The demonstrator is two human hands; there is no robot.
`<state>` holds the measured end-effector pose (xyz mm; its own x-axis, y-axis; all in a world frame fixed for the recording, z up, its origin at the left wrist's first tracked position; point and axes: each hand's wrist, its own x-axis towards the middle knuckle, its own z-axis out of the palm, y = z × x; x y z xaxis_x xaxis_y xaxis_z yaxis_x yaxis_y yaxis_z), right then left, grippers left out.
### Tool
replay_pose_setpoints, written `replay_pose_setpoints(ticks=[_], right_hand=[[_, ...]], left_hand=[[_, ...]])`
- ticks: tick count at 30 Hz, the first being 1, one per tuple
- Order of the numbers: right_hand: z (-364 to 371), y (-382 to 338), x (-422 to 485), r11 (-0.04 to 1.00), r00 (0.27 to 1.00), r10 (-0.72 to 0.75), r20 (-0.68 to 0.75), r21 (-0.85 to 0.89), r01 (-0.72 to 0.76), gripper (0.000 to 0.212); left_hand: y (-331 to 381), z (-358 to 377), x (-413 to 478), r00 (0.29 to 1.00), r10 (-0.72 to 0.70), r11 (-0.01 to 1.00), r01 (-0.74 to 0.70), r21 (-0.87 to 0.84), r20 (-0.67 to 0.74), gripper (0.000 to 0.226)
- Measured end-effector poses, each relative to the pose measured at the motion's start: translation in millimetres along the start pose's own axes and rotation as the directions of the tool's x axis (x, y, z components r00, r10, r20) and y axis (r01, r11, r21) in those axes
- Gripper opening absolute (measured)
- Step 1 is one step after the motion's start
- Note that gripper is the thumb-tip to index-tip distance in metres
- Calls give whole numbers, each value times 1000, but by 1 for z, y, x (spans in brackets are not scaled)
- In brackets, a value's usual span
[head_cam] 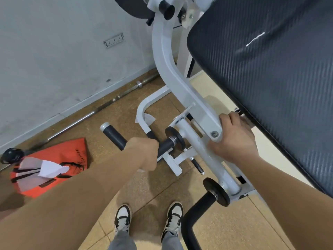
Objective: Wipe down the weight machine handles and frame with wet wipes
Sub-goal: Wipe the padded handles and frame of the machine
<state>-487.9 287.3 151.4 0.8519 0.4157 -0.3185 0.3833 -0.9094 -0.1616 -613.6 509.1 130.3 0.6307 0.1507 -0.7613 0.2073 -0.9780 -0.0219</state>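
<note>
My left hand point(144, 152) grips the black foam handle point(113, 135) of the white weight machine, fingers curled round the bar. My right hand point(232, 139) rests on the lower end of the white curved frame arm point(173, 69), fingers wrapped over its edge near a bolt point(214, 134). No wipe shows in either hand; a bit of white paper point(141, 170) peeks below my left hand. The large black seat pad point(270, 73) fills the upper right.
An orange bag point(72, 154) with white wipes point(48, 168) lies on the cork floor at left. A barbell point(86, 114) lies along the grey wall. A second black curved handle point(196, 210) and a small weight disc point(216, 192) sit near my feet point(149, 219).
</note>
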Motion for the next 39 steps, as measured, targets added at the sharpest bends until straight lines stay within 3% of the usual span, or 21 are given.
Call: replay_pose_setpoints(ticks=[2, 6, 9, 11, 13, 15, 18, 21, 23, 24, 26, 28, 29, 30, 32, 34, 37, 39], right_hand=[[2, 0, 0, 1000, 1000, 11, -8, -12, -11, 81], [4, -6, -1, 997, 998, 68, -16, -32, -69, 80], [5, -26, 5, 978, 977, 207, -48, -2, -207, 78], [12, -35, 4, 968, 963, 251, -102, 32, -249, 75], [18, -38, 2, 970, 956, 243, -167, 15, -244, 70], [21, -36, 2, 972, 953, 222, -205, -38, -234, 69], [25, -35, 5, 971, 949, 214, -230, -59, -233, 69], [30, -35, 7, 971, 949, 205, -240, -68, -227, 71], [31, -32, 7, 972, 947, 200, -252, -72, -224, 71], [31, -32, 8, 971, 947, 200, -252, -80, -227, 71], [32, -31, 8, 969, 948, 207, -244, -80, -232, 70], [35, -29, 7, 970, 944, 203, -259, -76, -229, 70], [36, -28, 7, 970, 941, 203, -271, -78, -232, 70], [36, -28, 8, 968, 939, 205, -274, -84, -236, 71], [35, -30, 9, 968, 942, 205, -267, -90, -236, 71], [35, -29, 10, 967, 941, 202, -270, -97, -235, 70], [36, -29, 8, 964, 940, 201, -276, -114, -239, 69], [36, -29, 9, 965, 942, 196, -274, -118, -235, 70]], left_hand=[[5, 17, -3, 985, -20, 998, 28, 47, -170, 21], [-2, 70, -22, 865, 102, 980, -3, 198, -491, 83], [-26, 84, -38, 828, 291, 911, -87, 403, -479, 106], [-39, 76, -39, 822, 399, 839, -150, 523, -405, 106], [-50, 55, -25, 853, 402, 810, -163, 563, -333, 99], [-54, 32, -10, 888, 393, 809, -208, 550, -241, 63], [-49, 10, 7, 928, 372, 842, -343, 415, 13, 12], [-51, 1, 15, 927, 341, 885, -372, 282, 154, 22], [-54, 15, 9, 921, 390, 876, -365, 317, -18, 17], [-59, 27, 4, 881, 447, 847, -361, 390, -153, 16], [-77, 54, -4, 755, 562, 776, -339, 532, -338, 44], [-104, 67, 0, 646, 630, 726, -292, 622, -431, 71], [-114, 65, 4, 633, 647, 707, -291, 645, -425, 72], [-120, 58, 5, 670, 642, 706, -326, 629, -373, 64], [-117, 30, 2, 827, 503, 766, -291, 573, -253, 35], [-105, 5, 8, 922, 380, 815, -298, 497, -70, 25], [-90, -23, 18, 935, 296, 815, -354, 459, 196, 6], [-90, -18, 23, 944, 237, 837, -318, 446, 228, 10]])
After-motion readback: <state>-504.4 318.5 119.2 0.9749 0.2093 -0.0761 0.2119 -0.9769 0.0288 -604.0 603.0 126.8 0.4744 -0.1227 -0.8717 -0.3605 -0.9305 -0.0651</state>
